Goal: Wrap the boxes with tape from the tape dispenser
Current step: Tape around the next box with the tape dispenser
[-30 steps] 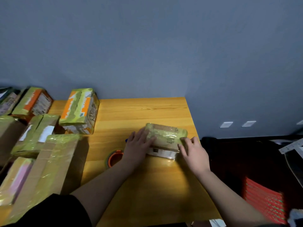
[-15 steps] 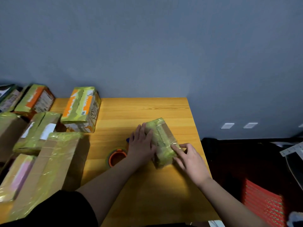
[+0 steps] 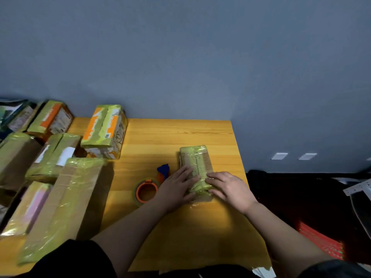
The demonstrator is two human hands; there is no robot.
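Currently, scene: a person is working at a wooden table (image 3: pixel 180 135), seen from above.
Box: a small box (image 3: pixel 195 160) wrapped in yellowish tape is lying lengthwise, right of centre.
Left hand (image 3: pixel 176 189): fingers straight, pressing flat on the box's near left side, likely smoothing tape.
Right hand (image 3: pixel 228 187): fingers flat on the near right side, steadying it.
Tape dispenser (image 3: pixel 147 190): orange, lying just left of the left hand, untouched.
Wrapped boxes (image 3: pixel 60 177): crowding the left side.

Left hand (image 3: pixel 177 188) and right hand (image 3: pixel 229 188) lie flat, fingers (image 3: pixel 186 172) straight.
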